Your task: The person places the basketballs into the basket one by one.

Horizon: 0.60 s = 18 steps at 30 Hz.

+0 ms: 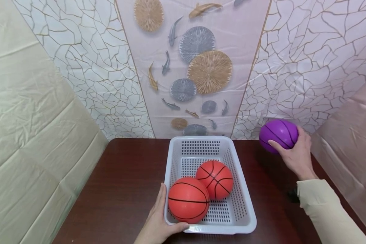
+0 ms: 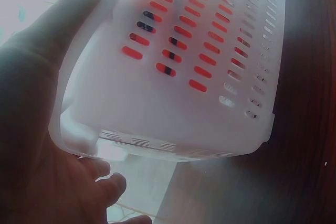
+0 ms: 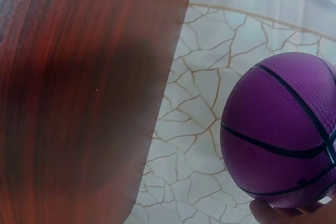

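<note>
My right hand [image 1: 298, 156] holds a purple toy basketball [image 1: 279, 135] above the table's far right corner, thumb on its near side. In the right wrist view the purple ball [image 3: 278, 129] hangs clear of the tabletop, with fingertips [image 3: 265, 212] under it. A light grey perforated plastic basket [image 1: 247, 217] stands mid-table with two orange-red toy basketballs [image 1: 188, 200] [image 1: 215, 179] inside, side by side. My left hand [image 1: 157, 217] grips the basket's near left corner, thumb on the front rim and fingers along the left side. Red shows through the slots of the basket wall [image 2: 131, 93].
The dark brown wooden table [image 1: 125, 176] extends to both sides of the basket. Behind it hangs a patterned cloth backdrop [image 1: 109, 67] with fish and round leaves. Beige quilted panels [image 1: 33, 152] close in the left and right sides.
</note>
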Tool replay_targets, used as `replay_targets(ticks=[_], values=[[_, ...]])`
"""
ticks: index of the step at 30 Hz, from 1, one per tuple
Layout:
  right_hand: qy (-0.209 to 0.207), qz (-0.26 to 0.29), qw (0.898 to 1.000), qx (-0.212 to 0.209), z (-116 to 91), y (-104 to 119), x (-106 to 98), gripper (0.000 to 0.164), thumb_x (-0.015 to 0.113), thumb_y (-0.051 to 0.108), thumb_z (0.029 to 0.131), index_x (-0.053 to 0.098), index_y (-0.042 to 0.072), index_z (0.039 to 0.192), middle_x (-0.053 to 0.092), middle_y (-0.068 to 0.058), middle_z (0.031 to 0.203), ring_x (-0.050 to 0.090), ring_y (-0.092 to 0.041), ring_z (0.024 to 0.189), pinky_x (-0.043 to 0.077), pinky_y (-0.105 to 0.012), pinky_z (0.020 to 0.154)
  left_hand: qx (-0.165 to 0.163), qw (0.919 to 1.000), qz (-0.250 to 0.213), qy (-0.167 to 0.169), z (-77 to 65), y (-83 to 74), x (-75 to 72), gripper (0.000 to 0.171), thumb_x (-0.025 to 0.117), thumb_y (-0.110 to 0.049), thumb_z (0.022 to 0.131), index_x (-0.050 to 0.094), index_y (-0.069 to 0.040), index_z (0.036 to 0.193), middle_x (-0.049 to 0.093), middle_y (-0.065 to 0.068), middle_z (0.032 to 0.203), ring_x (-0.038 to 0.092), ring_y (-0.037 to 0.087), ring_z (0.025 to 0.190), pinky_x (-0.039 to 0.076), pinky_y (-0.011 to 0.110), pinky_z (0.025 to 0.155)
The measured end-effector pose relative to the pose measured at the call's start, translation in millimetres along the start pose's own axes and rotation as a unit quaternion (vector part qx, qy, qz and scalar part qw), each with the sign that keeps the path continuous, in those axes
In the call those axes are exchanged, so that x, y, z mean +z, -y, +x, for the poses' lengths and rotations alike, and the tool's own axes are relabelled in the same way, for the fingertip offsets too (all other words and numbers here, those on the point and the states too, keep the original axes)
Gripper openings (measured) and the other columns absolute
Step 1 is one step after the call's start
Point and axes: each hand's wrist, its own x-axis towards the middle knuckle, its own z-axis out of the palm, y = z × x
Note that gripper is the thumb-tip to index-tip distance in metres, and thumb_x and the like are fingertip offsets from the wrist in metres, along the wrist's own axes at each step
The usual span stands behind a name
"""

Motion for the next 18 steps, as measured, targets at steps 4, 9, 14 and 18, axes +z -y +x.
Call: replay_targets(ticks=[4, 9, 14, 18], values=[[0.002, 0.002, 1.0, -0.012, -2, 7, 3, 0.107, 0.079, 0.047, 0.078, 0.012, 0.016, 0.156, 0.018, -0.023, 0.151, 0.022, -0.044, 0.133, 0.03, -0.069, 0.096, -0.003, 1.0, -0.001, 0.003, 0.5, 0.6, 0.5, 0.13, 0.078, -0.072, 0.06, 0.002, -0.03, 0.157, 0.002, -0.012, 0.162, 0.022, 0.033, 0.143, 0.031, 0.065, 0.102], [0.014, 0.002, 0.999, -0.031, -4, 19, 4, 0.107, 0.078, 0.047, 0.079, 0.01, 0.017, 0.156, 0.019, -0.023, 0.151, 0.025, -0.046, 0.131, 0.031, -0.07, 0.095, -0.003, 1.0, 0.0, 0.001, -0.1, 0.2, 0.7, 0.13, 0.078, -0.072, 0.06, 0.003, -0.03, 0.157, 0.003, -0.012, 0.162, 0.022, 0.033, 0.143, 0.031, 0.065, 0.102], [0.014, 0.01, 0.999, -0.051, -5, 34, 6, 0.107, 0.079, 0.046, 0.079, 0.01, 0.018, 0.156, 0.02, -0.023, 0.151, 0.028, -0.046, 0.129, 0.031, -0.069, 0.096, -0.003, 1.0, 0.0, 0.0, -0.4, -0.5, 0.5, 0.13, 0.078, -0.072, 0.06, 0.003, -0.029, 0.157, 0.003, -0.012, 0.162, 0.022, 0.034, 0.143, 0.031, 0.065, 0.102], [0.015, 0.012, 0.998, -0.064, -6, 44, 9, 0.108, 0.08, 0.046, 0.077, 0.011, 0.022, 0.157, 0.021, -0.022, 0.151, 0.03, -0.045, 0.128, 0.032, -0.07, 0.095, 0.0, 1.0, 0.0, -0.001, -0.3, -0.6, 0.4, 0.129, 0.078, -0.071, 0.061, 0.003, -0.029, 0.158, 0.003, -0.012, 0.162, 0.022, 0.033, 0.143, 0.031, 0.065, 0.102]])
